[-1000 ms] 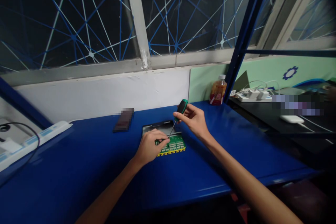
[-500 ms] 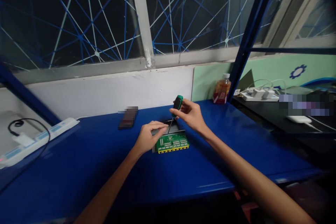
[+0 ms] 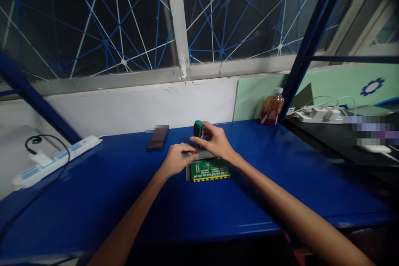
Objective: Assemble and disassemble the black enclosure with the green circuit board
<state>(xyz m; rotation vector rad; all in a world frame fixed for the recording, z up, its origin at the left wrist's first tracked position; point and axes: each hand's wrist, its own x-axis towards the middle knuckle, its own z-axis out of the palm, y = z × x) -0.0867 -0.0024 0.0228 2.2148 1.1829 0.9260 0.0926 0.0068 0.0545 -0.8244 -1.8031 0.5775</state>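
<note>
My right hand [image 3: 215, 141] grips a screwdriver [image 3: 198, 129] by its green and black handle. The tool stands nearly upright, its thin shaft pointing down at the upper left part of a green circuit board [image 3: 208, 169]. A yellow strip [image 3: 212, 178] runs along the board's near edge. My left hand [image 3: 177, 158] has thumb and forefinger pinched together at the lower shaft, by the board's upper left corner. What sits between those fingertips is too small to tell. Behind the board lies a grey flat part [image 3: 204, 153], partly hidden by my hands.
A dark phone [image 3: 157, 138] lies at the back left of the blue table [image 3: 149, 216]. Farther left is a white power strip [image 3: 59, 164] with a black cable. A bottle [image 3: 272, 107] stands at the back right, beside a blue frame post. Chargers and cables occupy the black table at right.
The screwdriver has gone from leaning to nearly upright, and its tip has moved left on the board. My right hand has shifted left with it. My left fingertips have closed in at the shaft.
</note>
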